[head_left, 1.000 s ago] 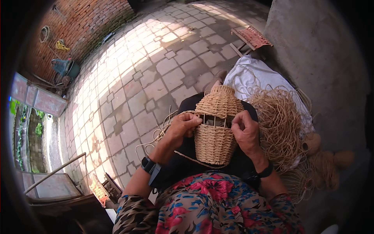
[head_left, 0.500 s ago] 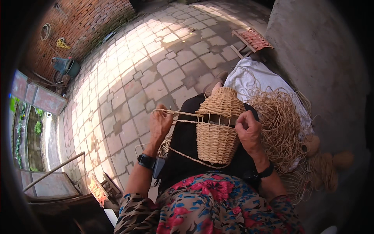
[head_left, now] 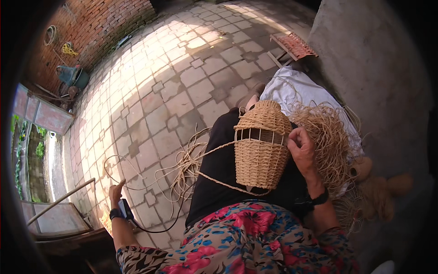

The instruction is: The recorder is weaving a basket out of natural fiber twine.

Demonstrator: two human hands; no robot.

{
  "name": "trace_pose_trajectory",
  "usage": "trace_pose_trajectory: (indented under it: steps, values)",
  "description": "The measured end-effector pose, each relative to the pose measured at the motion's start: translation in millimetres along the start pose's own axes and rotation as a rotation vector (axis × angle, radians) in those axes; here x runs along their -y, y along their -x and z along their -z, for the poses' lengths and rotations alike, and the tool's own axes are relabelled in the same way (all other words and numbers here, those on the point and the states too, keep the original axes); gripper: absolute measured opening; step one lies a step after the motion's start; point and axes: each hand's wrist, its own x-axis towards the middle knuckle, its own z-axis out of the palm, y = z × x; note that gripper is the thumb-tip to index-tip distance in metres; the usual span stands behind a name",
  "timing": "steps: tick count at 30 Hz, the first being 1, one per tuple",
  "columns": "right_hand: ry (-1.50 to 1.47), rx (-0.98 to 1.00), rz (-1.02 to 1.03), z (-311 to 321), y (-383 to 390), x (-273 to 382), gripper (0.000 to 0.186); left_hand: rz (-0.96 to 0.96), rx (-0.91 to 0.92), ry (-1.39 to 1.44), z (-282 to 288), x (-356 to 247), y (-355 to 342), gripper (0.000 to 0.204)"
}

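Note:
A half-woven basket [head_left: 261, 160] of tan cord rests on my lap, its narrower end away from me. Bare upright stakes [head_left: 267, 135] show in a gap between its two woven bands. At the basket's right edge, my right hand [head_left: 303, 148] is closed in a pinch against its side by the gap. My left hand [head_left: 117, 194] is stretched far out to the left, fingers closed around a thin tan cord [head_left: 107, 169] that loops out beyond it. Twisted strands run from the basket's left side to a loose tangle of cord [head_left: 185, 162] beside my left thigh.
A large heap of tan cord [head_left: 321, 146] lies on a white sack [head_left: 294, 86] to the right. Round tan bundles [head_left: 400, 183] sit near it by the wall. A low woven stool [head_left: 295, 45] stands ahead on the paving. A brick wall and bucket [head_left: 80, 78] are far left.
My left hand has swung from beside the basket far out to the left, drawing cord with it. The strands at the gap now lie closer to the basket. My right hand stays at its side.

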Motion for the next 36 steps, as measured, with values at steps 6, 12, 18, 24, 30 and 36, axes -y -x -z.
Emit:
trace_pose_trajectory:
  steps: [6,12,18,24,30,36]
  values:
    - [0.364,-0.139,0.323,-17.5,-2.6,56.3,0.017,-0.148,0.187,0.690,-55.8,-304.2,85.2,0.039]
    - [0.755,0.046,0.398,-59.8,-23.6,76.5,0.017,0.136,1.285,1.353,-109.4,-456.1,181.4,0.031]
    - [0.776,-0.028,0.364,-60.9,-22.0,57.2,0.016,-0.071,0.986,1.800,-145.3,-479.0,172.9,0.023]
    - [0.345,-0.104,0.177,-28.8,-12.1,37.5,0.014,-0.329,0.887,1.315,-124.3,-478.8,175.2,0.025]
    - [0.338,-0.119,0.198,-30.5,-4.5,45.0,0.015,-0.590,0.883,1.111,-109.3,-506.3,190.8,0.023]
    - [0.405,-0.148,0.267,-37.4,2.5,53.3,0.017,-0.938,0.166,0.622,-107.9,-520.6,214.8,0.024]
